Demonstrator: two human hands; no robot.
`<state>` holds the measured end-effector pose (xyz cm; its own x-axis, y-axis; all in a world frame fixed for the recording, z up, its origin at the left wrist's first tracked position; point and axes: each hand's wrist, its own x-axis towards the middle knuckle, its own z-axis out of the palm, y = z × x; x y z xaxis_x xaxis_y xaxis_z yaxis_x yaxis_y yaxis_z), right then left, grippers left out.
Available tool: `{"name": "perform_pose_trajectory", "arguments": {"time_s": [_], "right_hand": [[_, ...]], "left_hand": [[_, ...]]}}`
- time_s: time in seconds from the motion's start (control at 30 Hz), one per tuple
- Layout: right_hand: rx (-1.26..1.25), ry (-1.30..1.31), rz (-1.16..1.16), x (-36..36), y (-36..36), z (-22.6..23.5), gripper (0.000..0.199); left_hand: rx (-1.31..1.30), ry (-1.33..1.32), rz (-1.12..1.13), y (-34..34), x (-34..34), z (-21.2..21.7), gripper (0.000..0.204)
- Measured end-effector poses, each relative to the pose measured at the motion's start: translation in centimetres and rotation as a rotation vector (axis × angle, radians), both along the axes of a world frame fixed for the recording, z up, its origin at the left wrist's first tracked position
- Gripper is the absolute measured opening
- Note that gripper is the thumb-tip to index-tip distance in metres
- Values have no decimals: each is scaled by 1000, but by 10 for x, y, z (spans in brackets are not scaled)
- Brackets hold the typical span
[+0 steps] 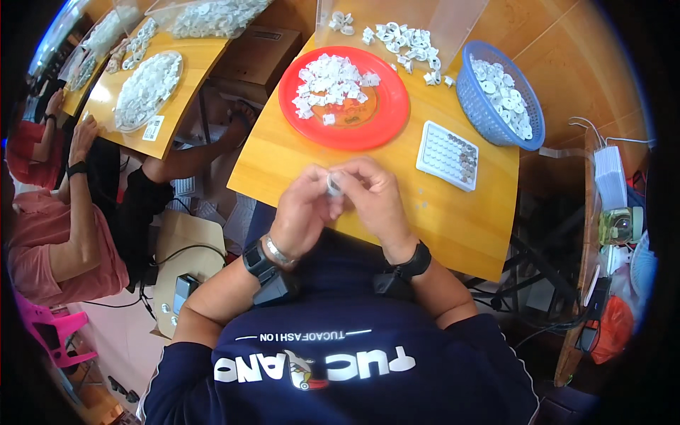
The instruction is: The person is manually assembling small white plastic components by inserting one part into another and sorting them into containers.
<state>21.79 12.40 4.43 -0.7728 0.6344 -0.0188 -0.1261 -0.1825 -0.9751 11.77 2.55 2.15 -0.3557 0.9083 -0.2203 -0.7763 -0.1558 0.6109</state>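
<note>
My left hand (303, 212) and my right hand (379, 202) meet over the near edge of the wooden table (453, 212). Together they pinch a small white plastic part (333, 185) between the fingertips. Just beyond them sits a red plate (386, 117) heaped with small white plastic parts (333, 79). To its right a white tray (448, 154) with rows of round wells lies flat, some wells on its right side filled with small dark pieces.
A blue basket (500, 95) with white parts stands at the table's far right, loose white parts (405, 44) and a clear bin (453, 21) behind. Another person (64, 227) sits at the left by a second table (177, 85). Cluttered shelf (613, 234) on the right.
</note>
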Motion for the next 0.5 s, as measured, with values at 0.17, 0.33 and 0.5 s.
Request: {"name": "perform_pose_trajectory", "arguments": {"time_s": [0.17,0.33,0.5], "right_hand": [[107,-7,-36,-1,1,-6,9],[-5,6,-5,-1,-2,1,9],[122,-25,-60,-3,-6,1,10]], "left_hand": [[69,-31,-48,0,-2,-3,12],[6,-14,-59,-1,-3,0,13],[-14,-11,-16,0,3,0,13]]}}
